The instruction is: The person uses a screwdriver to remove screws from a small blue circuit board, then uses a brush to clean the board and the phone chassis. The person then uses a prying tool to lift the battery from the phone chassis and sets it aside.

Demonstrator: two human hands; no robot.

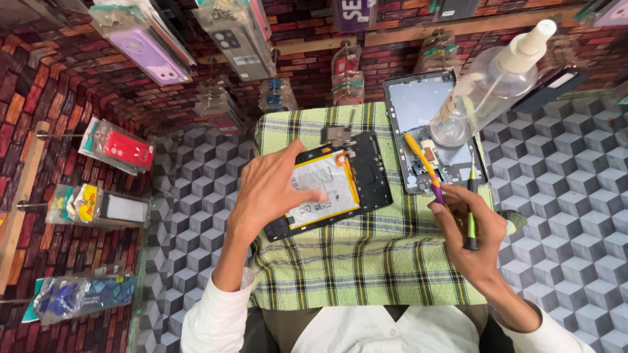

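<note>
The left hand (271,186) lies flat on an open tablet (333,183). Its fingers are spread a little and the fingertips (314,196) press on the white battery (325,185) inside the tablet. The thumb points up, away from the other fingers. The tablet has a black frame and an orange strip along the battery's edge. It lies tilted on a green checked cloth (366,261), near the middle of the desk (562,196).

The right hand (468,238) is closed around two thin tools. One is a yellow and purple tool (424,167) that points up and to the left. Its tip is over a second device (428,131). The other is a green screwdriver (471,209) that stands almost straight up in the hand. The right hand is well apart from the tablet.

The second device lies on the right side of the cloth, just beside the tablet. It is open too, with a pale blue sheet on top and small parts lower down. A clear spray bottle (490,85) with a white top leans over it and its round bottom sits on the device.

The desk has a grey cube pattern. Phone cases in clear bags (147,46) hang on the brick-pattern wall behind.
</note>
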